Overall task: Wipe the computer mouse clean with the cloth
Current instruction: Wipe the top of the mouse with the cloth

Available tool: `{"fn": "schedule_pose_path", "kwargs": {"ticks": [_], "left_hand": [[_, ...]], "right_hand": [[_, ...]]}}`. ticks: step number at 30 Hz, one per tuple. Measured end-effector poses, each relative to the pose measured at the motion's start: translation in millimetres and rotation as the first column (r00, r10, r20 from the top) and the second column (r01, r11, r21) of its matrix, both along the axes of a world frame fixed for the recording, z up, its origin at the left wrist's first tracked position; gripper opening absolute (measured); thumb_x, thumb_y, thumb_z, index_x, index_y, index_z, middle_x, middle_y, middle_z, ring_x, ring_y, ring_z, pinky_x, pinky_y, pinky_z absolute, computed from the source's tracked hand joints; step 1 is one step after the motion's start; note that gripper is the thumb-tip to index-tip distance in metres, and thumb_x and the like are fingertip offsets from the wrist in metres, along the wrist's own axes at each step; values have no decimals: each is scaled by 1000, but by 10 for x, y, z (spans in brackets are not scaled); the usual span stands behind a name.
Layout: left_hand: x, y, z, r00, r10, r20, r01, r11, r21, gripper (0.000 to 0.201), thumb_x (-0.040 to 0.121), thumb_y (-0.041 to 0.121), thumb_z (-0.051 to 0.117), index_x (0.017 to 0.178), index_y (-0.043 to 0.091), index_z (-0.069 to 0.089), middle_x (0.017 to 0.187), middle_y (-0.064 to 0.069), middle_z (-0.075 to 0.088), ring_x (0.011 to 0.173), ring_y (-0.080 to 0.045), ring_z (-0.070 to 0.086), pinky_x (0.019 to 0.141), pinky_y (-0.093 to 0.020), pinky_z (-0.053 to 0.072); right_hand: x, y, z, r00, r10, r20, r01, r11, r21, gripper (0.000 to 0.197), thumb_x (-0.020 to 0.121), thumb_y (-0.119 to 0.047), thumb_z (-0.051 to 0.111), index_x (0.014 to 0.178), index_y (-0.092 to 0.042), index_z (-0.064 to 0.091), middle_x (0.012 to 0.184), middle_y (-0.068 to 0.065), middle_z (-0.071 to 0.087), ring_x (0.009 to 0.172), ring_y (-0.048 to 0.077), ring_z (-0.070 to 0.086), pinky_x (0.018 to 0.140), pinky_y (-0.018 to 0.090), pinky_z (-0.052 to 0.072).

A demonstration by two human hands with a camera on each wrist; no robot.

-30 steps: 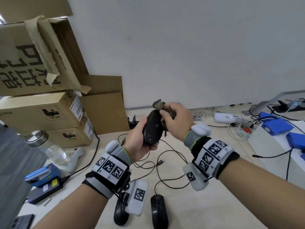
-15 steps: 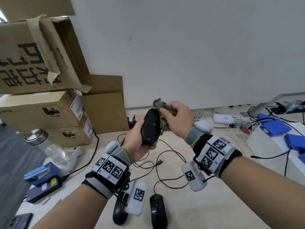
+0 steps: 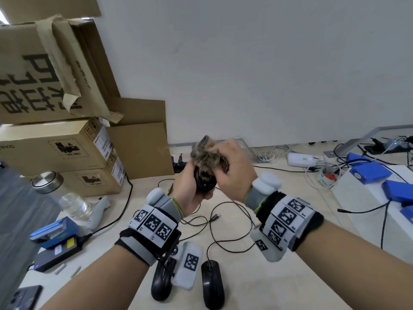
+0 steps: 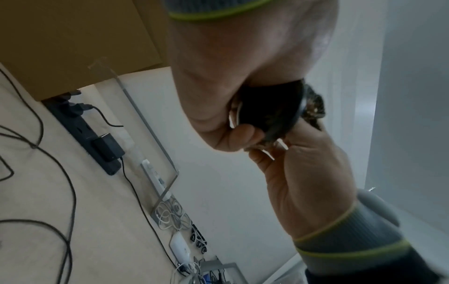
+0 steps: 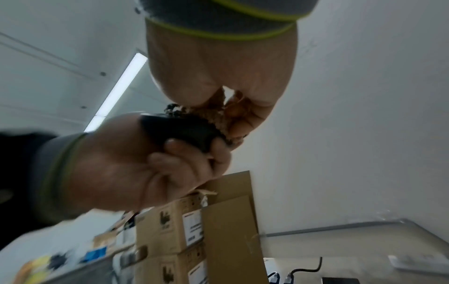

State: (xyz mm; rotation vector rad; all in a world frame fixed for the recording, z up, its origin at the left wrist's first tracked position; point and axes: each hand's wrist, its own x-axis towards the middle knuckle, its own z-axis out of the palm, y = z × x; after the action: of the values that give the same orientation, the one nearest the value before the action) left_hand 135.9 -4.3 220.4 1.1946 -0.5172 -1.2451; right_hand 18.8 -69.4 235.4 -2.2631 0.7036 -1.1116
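Note:
A black computer mouse [image 3: 204, 184] [image 4: 272, 113] [image 5: 181, 130] is held up above the desk, gripped from the left by my left hand [image 3: 185, 186] [image 5: 136, 163]. My right hand [image 3: 234, 173] [image 4: 306, 173] grips a bunched brown mottled cloth [image 3: 206, 156] [image 5: 206, 115] and presses it over the top and front of the mouse. Most of the mouse is hidden by the cloth and my fingers. In the left wrist view a bit of cloth [image 4: 314, 107] shows behind the mouse's edge.
Two more black mice [image 3: 212, 283] [image 3: 161, 285] lie on the desk [image 3: 234, 287] near me, among thin black cables [image 3: 223, 220]. Stacked cardboard boxes [image 3: 58, 151] stand at the left with a glass jar [image 3: 60, 195]. Blue devices [image 3: 368, 173] sit at the right.
My right hand has moved the cloth from the right side of the mouse across its top and front, covering more of it. The left hand keeps holding the mouse in place.

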Motion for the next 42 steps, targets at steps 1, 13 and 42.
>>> {"fn": "schedule_pose_path", "kwargs": {"ticks": [1,13,42], "left_hand": [[-12,9,4,999,-23,-22,23,1000,16,44,98,49,40,90,11,59,75,-12,54,54,-20,45,47,-25,33],[76,56,55,996,-78,-50,79,997,24,42,98,47,37,91,11,58,76,-12,56,52,-19,46,48,-25,30],[101,64,-30,998,56,-36,-59,996,-71,18,84,17,53,77,10,68,81,-17,64,83,-32,57,73,-37,44]], "right_hand": [[6,-64,12,997,-82,3,82,996,40,27,78,-12,58,103,-13,65,99,4,52,86,12,51,76,23,41],[57,-184,-26,996,-72,-57,72,997,-4,20,80,-12,61,100,-14,62,91,4,62,84,19,52,78,37,43],[64,333,-46,986,150,-73,-148,989,29,27,78,-28,55,103,-22,64,93,1,60,86,15,55,75,28,44]]}}
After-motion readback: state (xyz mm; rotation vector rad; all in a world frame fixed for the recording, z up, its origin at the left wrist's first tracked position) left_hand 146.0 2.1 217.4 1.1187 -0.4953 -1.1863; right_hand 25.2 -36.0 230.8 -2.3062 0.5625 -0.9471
